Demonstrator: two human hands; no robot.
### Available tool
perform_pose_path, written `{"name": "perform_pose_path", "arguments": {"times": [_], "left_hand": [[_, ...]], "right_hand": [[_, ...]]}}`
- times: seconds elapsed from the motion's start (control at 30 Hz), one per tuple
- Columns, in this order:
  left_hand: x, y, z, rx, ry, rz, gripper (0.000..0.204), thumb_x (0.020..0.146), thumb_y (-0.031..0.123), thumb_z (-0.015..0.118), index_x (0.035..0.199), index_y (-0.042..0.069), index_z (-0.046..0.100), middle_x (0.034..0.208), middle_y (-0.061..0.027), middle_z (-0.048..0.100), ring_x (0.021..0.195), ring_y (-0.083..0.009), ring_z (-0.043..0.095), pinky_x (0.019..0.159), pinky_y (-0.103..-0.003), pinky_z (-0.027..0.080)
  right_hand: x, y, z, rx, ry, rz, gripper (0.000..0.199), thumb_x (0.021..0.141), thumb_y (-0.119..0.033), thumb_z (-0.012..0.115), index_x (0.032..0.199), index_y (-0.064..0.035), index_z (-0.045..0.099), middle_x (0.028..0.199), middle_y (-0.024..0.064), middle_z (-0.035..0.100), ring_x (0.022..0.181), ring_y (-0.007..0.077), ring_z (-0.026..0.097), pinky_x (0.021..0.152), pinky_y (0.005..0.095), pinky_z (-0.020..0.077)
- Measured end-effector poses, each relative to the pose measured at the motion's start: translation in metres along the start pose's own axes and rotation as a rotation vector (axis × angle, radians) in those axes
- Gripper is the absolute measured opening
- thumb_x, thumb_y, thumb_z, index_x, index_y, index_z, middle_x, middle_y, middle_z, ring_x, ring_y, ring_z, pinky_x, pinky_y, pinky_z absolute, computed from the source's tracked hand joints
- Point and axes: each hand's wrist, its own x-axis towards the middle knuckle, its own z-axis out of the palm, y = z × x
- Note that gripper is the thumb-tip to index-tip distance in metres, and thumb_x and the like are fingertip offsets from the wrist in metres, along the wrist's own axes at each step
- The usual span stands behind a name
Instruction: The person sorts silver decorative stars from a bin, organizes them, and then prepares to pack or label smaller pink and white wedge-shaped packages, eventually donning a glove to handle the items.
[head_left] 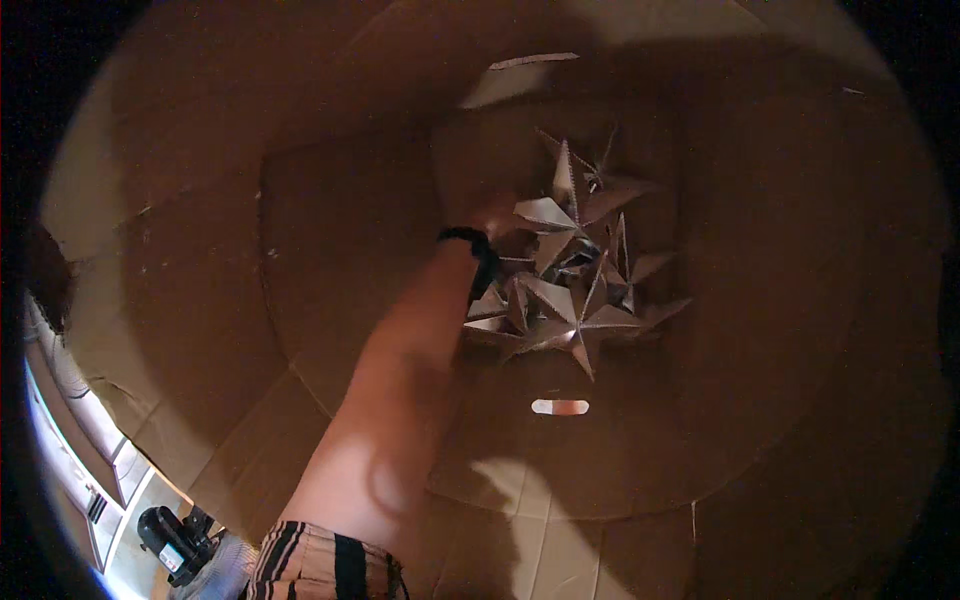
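My left forearm reaches in from the lower left, with a striped sleeve (320, 565) and a black wristband (472, 248). Deep in a large brown cardboard box, my left hand (492, 214) is in shadow at the left side of a cluster of metallic five-pointed stars. Nearest to it is an upper star (575, 228) with a bright left point. Its fingers are too dark to make out, so whether they grip a star cannot be told. Another star (577, 325) lies lower, and several more overlap around them. My right hand is out of view.
The box's cardboard walls (350, 230) surround the stars. A lit oblong slot (560, 407) shows in the near wall, and a pale strip (535, 61) at the far side. Outside, at the lower left, stands a black device (172, 545) beside a pale ribbed shape (222, 572).
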Motion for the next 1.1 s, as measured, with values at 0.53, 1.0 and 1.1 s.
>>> {"name": "perform_pose_path", "arguments": {"times": [0.53, 1.0, 1.1], "left_hand": [[-0.160, 0.008, -0.027, 0.212, 0.789, 0.432, 0.025, 0.073, 0.009, 0.059, 0.098, 0.007, 0.058, 0.090, -0.0087, 0.057, 0.083, -0.0283, 0.057, 0.067, -0.040, 0.047], [-0.125, -0.041, 0.002, -0.537, 0.743, -0.072, 0.024, 0.076, 0.016, 0.066, 0.092, 0.002, 0.055, 0.087, -0.0130, 0.059, 0.079, -0.0280, 0.058, 0.068, -0.038, 0.046], [-0.085, -0.106, 0.028, -0.795, 0.695, -0.240, 0.036, 0.076, 0.026, 0.069, 0.093, -0.002, 0.054, 0.082, -0.0149, 0.060, 0.073, -0.0237, 0.057, 0.066, -0.036, 0.046]], "right_hand": [[0.032, -0.035, -0.002, 0.077, 0.072, -0.034, 0.069, 0.083, -0.028, 0.065, 0.130, 0.0030, 0.025, 0.129, 0.0220, 0.031, 0.117, 0.0362, 0.037, 0.095, 0.0479, 0.0357], [0.039, -0.040, 0.007, 0.033, 0.194, -0.069, 0.068, 0.084, -0.028, 0.064, 0.132, 0.0016, 0.025, 0.130, 0.0212, 0.032, 0.118, 0.0356, 0.038, 0.096, 0.0482, 0.0363], [0.037, -0.031, 0.017, -0.037, 0.229, -0.119, 0.070, 0.084, -0.025, 0.065, 0.133, 0.0014, 0.022, 0.126, 0.0215, 0.038, 0.113, 0.0355, 0.044, 0.093, 0.0465, 0.0407]]}}
